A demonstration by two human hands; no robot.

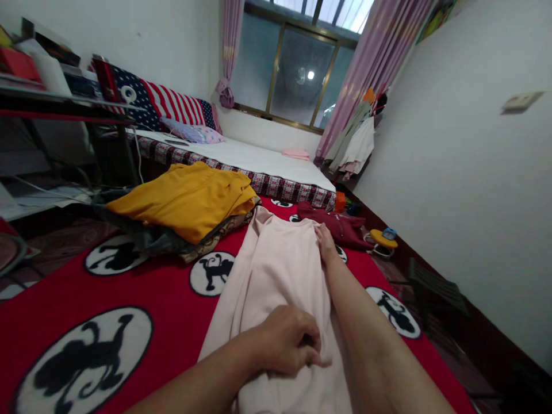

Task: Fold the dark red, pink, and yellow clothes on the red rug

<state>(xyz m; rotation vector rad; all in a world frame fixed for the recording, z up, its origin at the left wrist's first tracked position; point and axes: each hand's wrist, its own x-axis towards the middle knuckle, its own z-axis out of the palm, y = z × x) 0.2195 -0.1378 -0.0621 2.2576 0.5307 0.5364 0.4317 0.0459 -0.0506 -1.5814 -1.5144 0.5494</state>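
A pale pink garment [284, 259], smooth and long, lies flat on a red blanket [172, 307] printed with white ovals holding dark monkey-like figures. The person's left hand [291, 339] rests on the near part of the pink garment, its fingers curled in; whether this grip pinches the cloth, I cannot tell. The right hand [326, 242] touches the garment's far right edge, near the neckline, with the arm stretched along that side; its fingers are partly hidden, so I cannot tell whether that grip is pinching or simply pressing. To the left of the pink garment sits a pile of clothes topped by a mustard-yellow one [185, 198] (the brightest thing in the room). Just beyond the garment's far right corner lies a maroon garment [330, 224], and farther right of it stands a small yellow stool [383, 238]. Well beyond the pink garment is a bed with a white top [254, 156], below a window [297, 75] with purple curtains [371, 52].
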